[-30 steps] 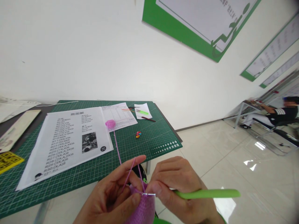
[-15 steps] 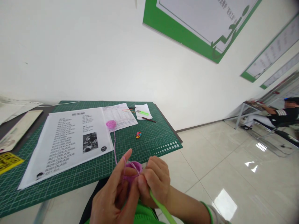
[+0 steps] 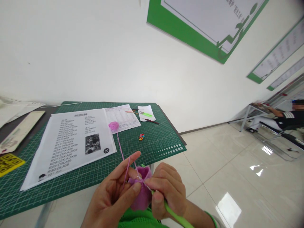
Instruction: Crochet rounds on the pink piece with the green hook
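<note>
At the bottom centre of the frame, the pink crochet piece (image 3: 142, 200) is pinched by the left hand (image 3: 112, 194), index finger raised under a yarn strand (image 3: 120, 146). The right hand (image 3: 169, 189) is closed around a green-handled hook (image 3: 175, 214), its metal tip at the piece's rim. Left of centre, a yarn ball (image 3: 113, 126) rests on printed sheets (image 3: 120, 111).

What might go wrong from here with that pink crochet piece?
The hook in the right hand might slip from the edge of the pink piece, dropping a loop. The yarn looped over the raised forefinger of the left hand could slide off and go slack. A tug might roll the yarn ball off the papers.
</note>
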`<state>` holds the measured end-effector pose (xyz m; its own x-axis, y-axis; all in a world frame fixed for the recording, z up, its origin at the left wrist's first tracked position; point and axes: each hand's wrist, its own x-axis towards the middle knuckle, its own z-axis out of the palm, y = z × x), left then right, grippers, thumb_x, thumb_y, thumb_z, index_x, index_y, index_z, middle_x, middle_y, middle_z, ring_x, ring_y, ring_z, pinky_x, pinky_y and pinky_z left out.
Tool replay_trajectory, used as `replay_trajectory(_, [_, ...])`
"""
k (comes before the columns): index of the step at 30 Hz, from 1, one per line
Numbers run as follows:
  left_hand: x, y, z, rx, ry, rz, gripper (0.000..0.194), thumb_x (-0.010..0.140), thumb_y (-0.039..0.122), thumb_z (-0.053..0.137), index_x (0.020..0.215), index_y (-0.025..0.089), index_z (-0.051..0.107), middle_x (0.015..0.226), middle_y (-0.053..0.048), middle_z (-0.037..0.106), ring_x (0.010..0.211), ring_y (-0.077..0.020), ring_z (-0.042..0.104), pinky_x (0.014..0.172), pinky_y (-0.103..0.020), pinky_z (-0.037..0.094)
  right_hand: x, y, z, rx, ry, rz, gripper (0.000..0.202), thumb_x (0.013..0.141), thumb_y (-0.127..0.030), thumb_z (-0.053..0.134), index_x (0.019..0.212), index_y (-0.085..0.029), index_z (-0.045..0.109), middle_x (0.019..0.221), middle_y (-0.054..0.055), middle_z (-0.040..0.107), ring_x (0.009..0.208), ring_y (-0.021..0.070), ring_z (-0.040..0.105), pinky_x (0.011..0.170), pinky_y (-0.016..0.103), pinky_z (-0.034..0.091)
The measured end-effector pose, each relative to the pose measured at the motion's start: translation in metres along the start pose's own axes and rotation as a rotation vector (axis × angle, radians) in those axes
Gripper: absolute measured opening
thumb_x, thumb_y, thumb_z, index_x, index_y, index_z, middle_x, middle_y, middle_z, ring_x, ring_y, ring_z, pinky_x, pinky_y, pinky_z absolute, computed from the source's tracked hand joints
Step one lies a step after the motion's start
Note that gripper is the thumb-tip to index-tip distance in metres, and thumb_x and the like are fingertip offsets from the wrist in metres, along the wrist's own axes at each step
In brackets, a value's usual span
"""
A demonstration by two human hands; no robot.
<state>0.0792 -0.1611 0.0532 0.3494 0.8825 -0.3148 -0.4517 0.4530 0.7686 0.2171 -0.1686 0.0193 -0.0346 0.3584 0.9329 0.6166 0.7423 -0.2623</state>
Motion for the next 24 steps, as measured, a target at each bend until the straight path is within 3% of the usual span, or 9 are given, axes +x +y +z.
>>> replay_trajectory(6, [0.002,0.003,-0.001,0.031,0.021,0.045,0.049,0.063,0.028,0.086,0.110,0.033,0.075,0.072,0.004,0.067,0.062,-0.0099,0.053,0.057,-0.013,0.046,0.015,-0.006,-0.013,-0.025,-0.132,0.026,0.024,0.095,-0.018,0.041,0.077,-0.014,0.057,0.056,0.003,0.059,0.050,0.0123,0.046,0.050,0.029,0.036])
replay_trajectory(17, [0.002,0.004,-0.006,0.026,-0.003,0.041,0.049,0.063,0.024,0.086,0.111,0.031,0.074,0.070,0.003,0.065,0.059,-0.0106,0.051,0.051,-0.015,0.043,0.029,-0.008,-0.021,0.125,-0.227,0.160,0.029,0.083,-0.007,0.048,0.060,-0.020,0.037,0.049,-0.005,0.038,0.046,0.0080,0.030,0.047,0.027,0.024])
replay_trajectory(20, [0.001,0.004,-0.006,0.027,0.009,0.036,0.050,0.063,0.024,0.085,0.112,0.031,0.074,0.070,0.004,0.065,0.059,-0.0106,0.053,0.052,-0.015,0.044,0.030,-0.010,-0.022,0.202,-0.230,0.224,0.032,0.085,-0.010,0.047,0.057,-0.020,0.034,0.048,-0.006,0.034,0.045,0.0075,0.029,0.047,0.027,0.023])
replay_trajectory(24, [0.000,0.003,-0.004,0.022,-0.053,0.013,0.048,0.068,0.024,0.083,0.115,0.032,0.072,0.070,0.002,0.068,0.065,-0.0124,0.058,0.060,-0.017,0.049,0.032,-0.013,-0.024,0.252,-0.231,0.267,0.034,0.092,-0.018,0.043,0.058,-0.019,0.042,0.047,-0.004,0.038,0.044,0.0083,0.034,0.046,0.026,0.027])
